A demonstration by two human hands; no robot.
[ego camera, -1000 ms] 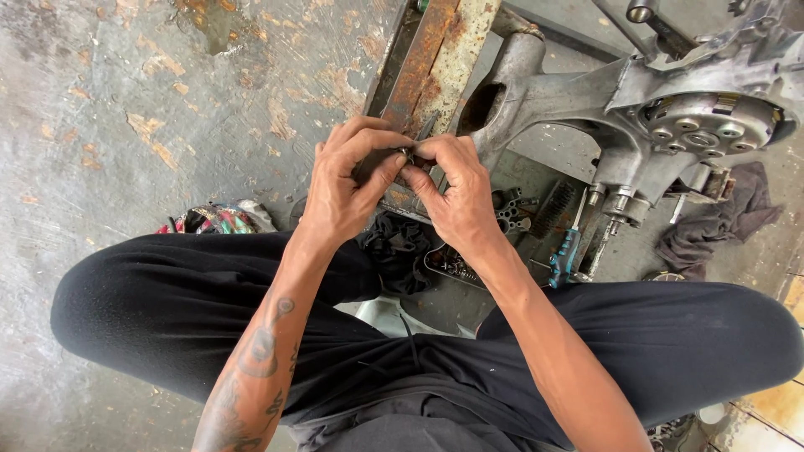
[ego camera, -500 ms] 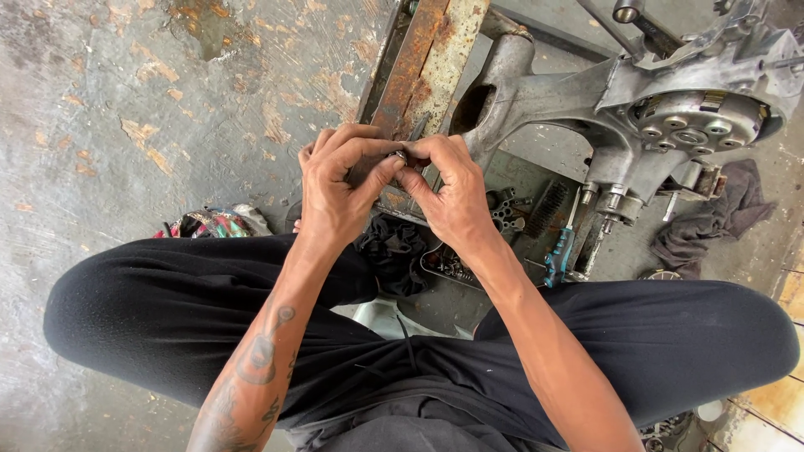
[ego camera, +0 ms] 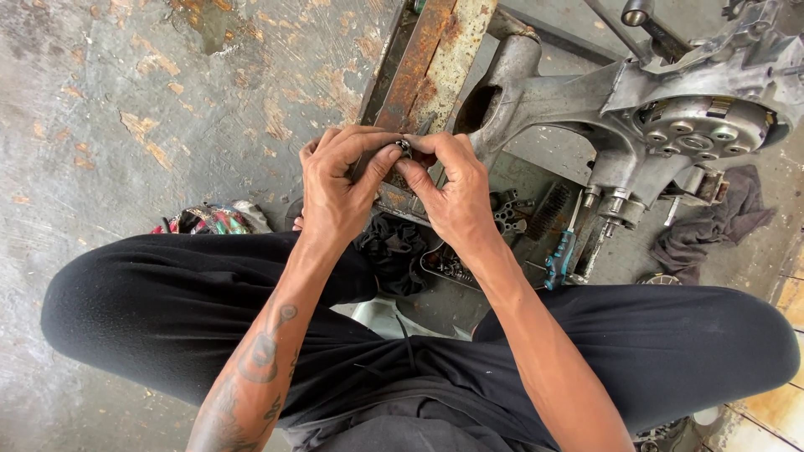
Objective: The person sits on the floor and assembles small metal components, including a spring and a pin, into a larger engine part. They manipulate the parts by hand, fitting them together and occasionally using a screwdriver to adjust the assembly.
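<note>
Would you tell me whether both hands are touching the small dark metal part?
Touching: the head view shows left hand and right hand fingertips pinching the small dark metal part.

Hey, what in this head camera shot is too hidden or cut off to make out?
- Small metal part: pinched between the left hand and right hand; fingertips cover most of it, so its kind is unclear.
- Engine casing: cut off by the top and right edges.
- Tray of small parts: largely behind the right wrist.
- Colourful cloth: partly hidden by the left knee.
- Rusty metal bar: runs out of the top edge.
</note>
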